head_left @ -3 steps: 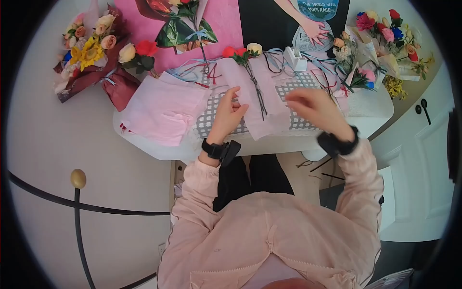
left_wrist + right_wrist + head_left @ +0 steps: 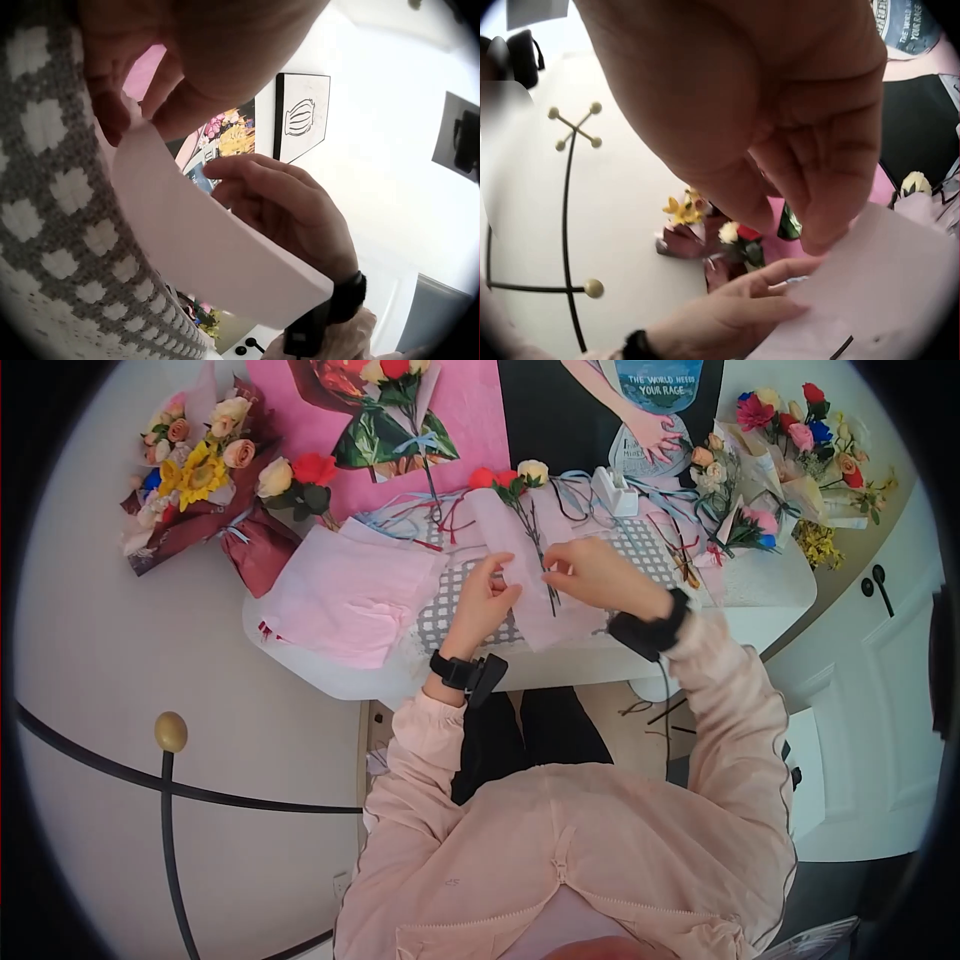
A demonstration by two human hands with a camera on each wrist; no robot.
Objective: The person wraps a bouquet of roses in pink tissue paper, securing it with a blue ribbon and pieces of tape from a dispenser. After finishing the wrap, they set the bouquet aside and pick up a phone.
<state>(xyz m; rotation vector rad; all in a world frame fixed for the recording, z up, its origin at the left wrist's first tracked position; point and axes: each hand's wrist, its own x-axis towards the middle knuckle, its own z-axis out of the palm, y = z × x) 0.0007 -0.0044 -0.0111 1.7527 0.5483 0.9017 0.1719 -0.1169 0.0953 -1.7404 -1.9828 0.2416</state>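
A pale pink sheet of wrapping paper (image 2: 560,632) lies on the table, with a small bunch of artificial roses (image 2: 509,480), red and cream, on top. Its thin dark stems (image 2: 545,565) point toward the person. At the sheet's left side, the left hand (image 2: 482,607) pinches the paper edge between thumb and fingers; in the left wrist view the paper (image 2: 202,232) stands raised from those fingertips. Over the stems hovers the right hand (image 2: 600,575), its fingers loosely bent. In the right wrist view, the right hand's fingertips (image 2: 821,236) are right by the lifted paper, with nothing gripped.
A pile of pink paper (image 2: 345,595) lies to the left on the grey-and-white cloth (image 2: 445,595). Ribbons (image 2: 385,520) and a white box (image 2: 614,495) sit toward the back. Wrapped bouquets stand left (image 2: 240,540) and right (image 2: 790,470).
The right hand has swung left and inward from beside the sheet to over the stems. The left hand stays at the paper's left edge.
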